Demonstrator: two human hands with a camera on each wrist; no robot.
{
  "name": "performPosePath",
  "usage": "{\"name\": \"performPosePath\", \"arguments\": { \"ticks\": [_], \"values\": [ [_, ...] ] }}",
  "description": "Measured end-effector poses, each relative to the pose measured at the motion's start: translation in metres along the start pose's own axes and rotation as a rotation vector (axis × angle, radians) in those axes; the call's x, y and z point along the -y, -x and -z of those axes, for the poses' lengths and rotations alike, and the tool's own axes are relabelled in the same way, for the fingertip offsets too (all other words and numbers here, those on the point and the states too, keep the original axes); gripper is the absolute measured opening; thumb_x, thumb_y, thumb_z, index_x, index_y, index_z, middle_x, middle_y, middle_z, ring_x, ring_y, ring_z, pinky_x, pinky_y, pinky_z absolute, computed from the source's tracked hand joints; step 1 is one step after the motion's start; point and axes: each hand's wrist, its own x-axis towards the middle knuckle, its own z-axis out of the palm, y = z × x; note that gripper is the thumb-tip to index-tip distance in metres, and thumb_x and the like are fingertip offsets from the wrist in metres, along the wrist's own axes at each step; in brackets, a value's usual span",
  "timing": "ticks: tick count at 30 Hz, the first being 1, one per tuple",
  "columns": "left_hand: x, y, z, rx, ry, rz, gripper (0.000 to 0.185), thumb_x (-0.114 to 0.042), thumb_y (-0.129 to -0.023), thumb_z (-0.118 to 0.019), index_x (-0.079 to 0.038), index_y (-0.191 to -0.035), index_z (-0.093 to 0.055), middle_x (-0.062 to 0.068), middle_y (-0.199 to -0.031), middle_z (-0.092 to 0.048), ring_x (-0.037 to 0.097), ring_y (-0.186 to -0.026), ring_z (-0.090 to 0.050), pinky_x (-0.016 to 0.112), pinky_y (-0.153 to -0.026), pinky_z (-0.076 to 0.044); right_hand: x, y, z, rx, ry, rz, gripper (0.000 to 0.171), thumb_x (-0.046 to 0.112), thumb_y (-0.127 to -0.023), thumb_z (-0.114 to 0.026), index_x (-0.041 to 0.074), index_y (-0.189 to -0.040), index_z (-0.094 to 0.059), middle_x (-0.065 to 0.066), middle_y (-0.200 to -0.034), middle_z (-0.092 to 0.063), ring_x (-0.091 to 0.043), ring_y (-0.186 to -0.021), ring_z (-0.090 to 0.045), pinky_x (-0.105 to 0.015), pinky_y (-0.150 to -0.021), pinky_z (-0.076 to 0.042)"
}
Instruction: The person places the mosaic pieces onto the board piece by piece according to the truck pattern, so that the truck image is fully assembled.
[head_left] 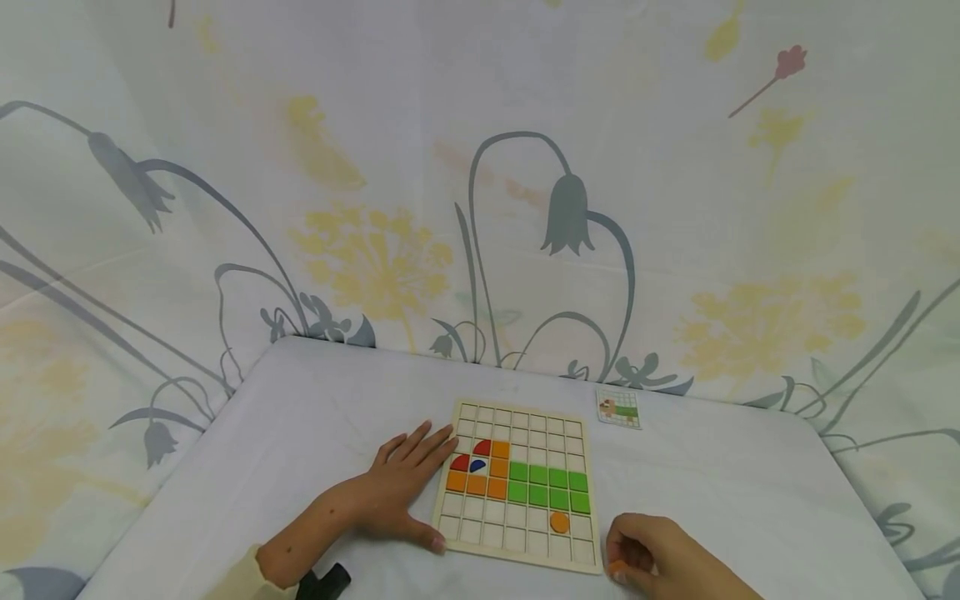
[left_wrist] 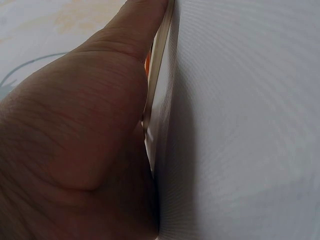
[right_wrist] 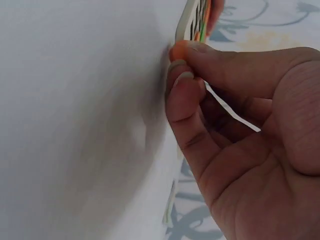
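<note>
A wooden grid board (head_left: 515, 539) lies on the white-covered table, with green squares (head_left: 537, 495), orange squares (head_left: 497, 488), two red curved pieces (head_left: 460, 462), a blue-and-white piece (head_left: 477, 466) and an orange disc (head_left: 559, 522) in its cells. My left hand (head_left: 393, 492) lies spread along the board's left side, fingertips at the upper edge and thumb at the lower corner. Just off the lower right corner, my right hand (head_left: 652, 550) pinches a small orange piece (right_wrist: 180, 51) between thumb and fingers, close to the table. Its full shape is hidden by the fingers.
Beyond the board's upper right corner lies a small picture card (head_left: 618, 408) with a similar coloured pattern. A black object (head_left: 330, 582) shows under the left forearm. A flower-patterned cloth (head_left: 420, 250) hangs behind the table.
</note>
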Motion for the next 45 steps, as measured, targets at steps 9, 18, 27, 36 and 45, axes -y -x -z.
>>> {"name": "performPosePath", "arguments": {
  "ticks": [9,18,27,36,45],
  "values": [
    [0.0,0.001,0.0,-0.005,0.007,-0.006,0.129,-0.081,-0.078,-0.076,-0.018,-0.172,-0.014,0.0,-0.18,-0.001,0.032,-0.165,0.008,0.065,-0.127,-0.004,0.023,-0.033,-0.02,-0.148,0.031,0.2,0.01,0.018,-0.101,-0.075,0.021,-0.102,-0.066,0.01,-0.097,-0.068,-0.003,-0.08,-0.063,-0.024,-0.067,-0.057],
    [-0.001,0.0,0.001,-0.004,0.008,-0.011,0.128,-0.08,-0.078,-0.076,-0.019,-0.172,-0.015,0.001,-0.18,-0.003,0.033,-0.165,0.007,0.065,-0.127,-0.005,0.048,-0.079,-0.042,-0.173,-0.004,0.171,0.012,0.012,-0.098,-0.078,0.02,-0.097,-0.069,0.007,-0.094,-0.069,-0.006,-0.08,-0.063,-0.024,-0.071,-0.058],
    [0.0,0.0,0.0,-0.009,-0.001,-0.019,0.129,-0.081,-0.079,-0.075,-0.019,-0.173,-0.013,0.001,-0.18,-0.002,0.033,-0.165,0.008,0.065,-0.127,-0.005,0.069,-0.113,-0.058,-0.227,0.066,0.17,0.01,0.015,-0.096,-0.081,0.019,-0.095,-0.071,0.01,-0.088,-0.067,-0.004,-0.075,-0.059,-0.022,-0.066,-0.054],
    [-0.001,-0.001,0.001,-0.006,-0.011,-0.003,0.129,-0.081,-0.077,-0.076,-0.019,-0.172,-0.015,0.0,-0.18,-0.002,0.033,-0.165,0.007,0.065,-0.127,-0.005,0.075,-0.135,-0.07,-0.255,0.107,0.128,0.013,0.008,-0.094,-0.081,0.018,-0.094,-0.073,0.013,-0.084,-0.067,-0.001,-0.071,-0.058,-0.021,-0.065,-0.054],
    [-0.002,0.0,0.002,-0.008,-0.002,-0.002,0.128,-0.079,-0.077,-0.077,-0.019,-0.172,-0.015,0.001,-0.18,-0.002,0.033,-0.165,0.007,0.065,-0.127,-0.004,0.078,-0.134,-0.074,-0.245,0.144,0.101,0.009,0.01,-0.093,-0.082,0.017,-0.091,-0.077,0.012,-0.084,-0.062,-0.001,-0.068,-0.052,-0.021,-0.059,-0.049]
  ]
}}
